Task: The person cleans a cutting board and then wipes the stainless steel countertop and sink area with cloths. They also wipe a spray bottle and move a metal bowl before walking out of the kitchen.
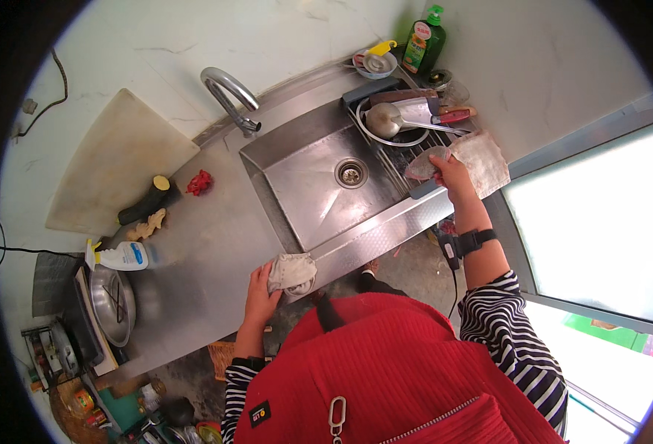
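Note:
My left hand (260, 295) grips a damp-looking off-white cloth (294, 270) at the front edge of the steel counter, just left of the sink (309, 183). Part of the cloth hangs over that edge. Between the thumb and fingers of my right hand (455, 176) is a thin, pale pinkish scrubbing pad (425, 163). It is over the near right end of the rack (395, 169) across the sink. A second, stained beige cloth (484, 164) lies under and beside my right hand. The sink basin holds no water, and its drain strainer (351, 173) shows.
A ladle (384, 120), a red-handled knife (453, 116) and a pot lid rest on the rack. Behind stand a bowl (376, 65) and a green soap bottle (423, 44). The faucet (229, 100) arches leftward. Leftward are a cutting board (121, 161), cut squash (146, 201), ginger (147, 225) and a spray bottle (124, 256).

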Demonstrator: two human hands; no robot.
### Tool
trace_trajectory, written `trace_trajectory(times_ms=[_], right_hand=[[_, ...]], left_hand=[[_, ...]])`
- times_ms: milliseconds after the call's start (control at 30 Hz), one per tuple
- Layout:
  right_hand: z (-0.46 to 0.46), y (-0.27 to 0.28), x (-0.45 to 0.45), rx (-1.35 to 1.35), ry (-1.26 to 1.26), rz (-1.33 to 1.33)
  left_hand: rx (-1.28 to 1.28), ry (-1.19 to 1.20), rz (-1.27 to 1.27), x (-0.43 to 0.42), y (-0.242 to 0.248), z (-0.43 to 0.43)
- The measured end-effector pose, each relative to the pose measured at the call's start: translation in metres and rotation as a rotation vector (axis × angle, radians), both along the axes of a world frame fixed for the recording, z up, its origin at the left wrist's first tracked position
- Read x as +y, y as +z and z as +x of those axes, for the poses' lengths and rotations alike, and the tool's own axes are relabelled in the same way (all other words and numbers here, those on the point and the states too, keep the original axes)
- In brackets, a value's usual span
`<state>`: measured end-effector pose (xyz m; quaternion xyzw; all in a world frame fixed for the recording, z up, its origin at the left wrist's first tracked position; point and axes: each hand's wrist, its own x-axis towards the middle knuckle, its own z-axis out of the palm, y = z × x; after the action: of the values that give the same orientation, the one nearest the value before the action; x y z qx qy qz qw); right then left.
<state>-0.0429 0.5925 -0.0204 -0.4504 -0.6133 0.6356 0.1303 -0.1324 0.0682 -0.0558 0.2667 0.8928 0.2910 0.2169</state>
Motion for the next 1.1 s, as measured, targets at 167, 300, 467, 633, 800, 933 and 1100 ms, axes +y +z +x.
trace_trajectory(times_ms=[167,300,467,633,800,933,1100], right_hand=[[-0.035,-0.018,0.024,0.164,-0.095,-0.196],[-0.054,-0.042,0.036,0.139,-0.054,-0.275],[-0.062,-0.071,0.043,0.147,-0.073,-0.314],[-0.062,-0.094,0.05,0.056,-0.161,-0.33],[-0.064,-0.117,0.073,0.065,-0.109,-0.318],[-0.06,-0.116,0.073,-0.432,0.168,0.567],[-0.05,-0.067,-0.015,-0.091,0.162,0.674]], left_hand=[[-0.006,0.026,-0.011,0.002,-0.002,0.001],[-0.019,0.035,0.004,0.005,-0.002,-0.001],[0.002,0.063,-0.034,0.009,0.0,0.0],[0.01,0.078,-0.019,0.007,0.001,0.004],[0.023,0.086,0.013,0.007,-0.002,0.003],[0.0,0.137,0.049,0.006,-0.002,0.001],[-0.079,0.295,0.093,0.015,0.009,-0.012]])
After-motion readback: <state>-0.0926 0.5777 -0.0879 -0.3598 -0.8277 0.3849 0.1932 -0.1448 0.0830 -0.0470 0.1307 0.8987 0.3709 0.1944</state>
